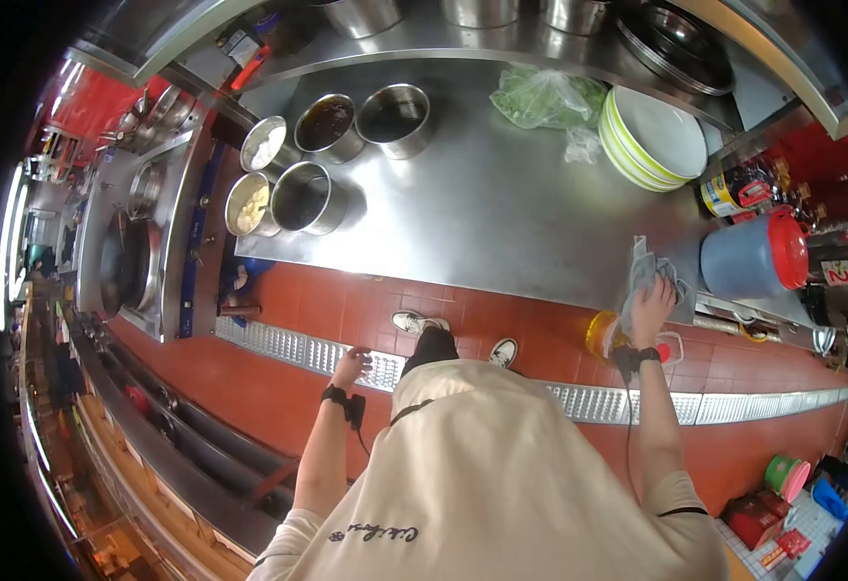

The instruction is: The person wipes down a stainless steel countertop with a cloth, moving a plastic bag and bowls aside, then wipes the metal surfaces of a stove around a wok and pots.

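My right hand (652,308) presses on a grey cloth (645,271) at the right front edge of the steel table (463,213). Its fingers curl over the bunched fabric, and part of the cloth trails away from me. Below that edge, close to my right wrist, a container of yellow liquid (600,334) stands low by the floor. My left hand (351,368) hangs away from the table above the red floor, holding nothing, its fingers loosely bent and apart.
Several metal pots (308,198) with sauces and pale contents stand at the table's left. A bag of greens (548,99) and stacked green-rimmed bowls (651,140) sit toward the back right. A red-lidded bucket (753,254) is at right; a wok stove (138,242) is at left.
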Demonstrator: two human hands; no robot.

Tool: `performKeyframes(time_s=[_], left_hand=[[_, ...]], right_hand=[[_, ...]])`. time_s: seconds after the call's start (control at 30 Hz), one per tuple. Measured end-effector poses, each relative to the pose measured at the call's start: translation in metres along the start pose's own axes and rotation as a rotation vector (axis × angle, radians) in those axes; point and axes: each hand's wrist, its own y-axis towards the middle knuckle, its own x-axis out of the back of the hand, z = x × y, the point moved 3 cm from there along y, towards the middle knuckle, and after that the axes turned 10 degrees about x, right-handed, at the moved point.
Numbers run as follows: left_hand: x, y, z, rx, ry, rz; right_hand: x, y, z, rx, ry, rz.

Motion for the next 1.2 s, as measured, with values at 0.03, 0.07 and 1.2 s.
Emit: performKeyframes(time_s=[0.03, 0.07, 1.2], left_hand=[[0.003, -0.002, 0.004, -0.005, -0.048, -0.018], [0.004, -0.004, 0.009, 0.02, -0.114, -0.048], [0.078, -0.035, 0.078, 0.226, -0.202, -0.125]], right_hand=[[-0.007, 0.007, 0.012, 0.009, -0.019, -0.018], [-0.007, 0.017, 0.031, 0.017, -0.002, -0.028], [-0.065, 0.002, 0.481, 1.339, 0.584, 0.333]])
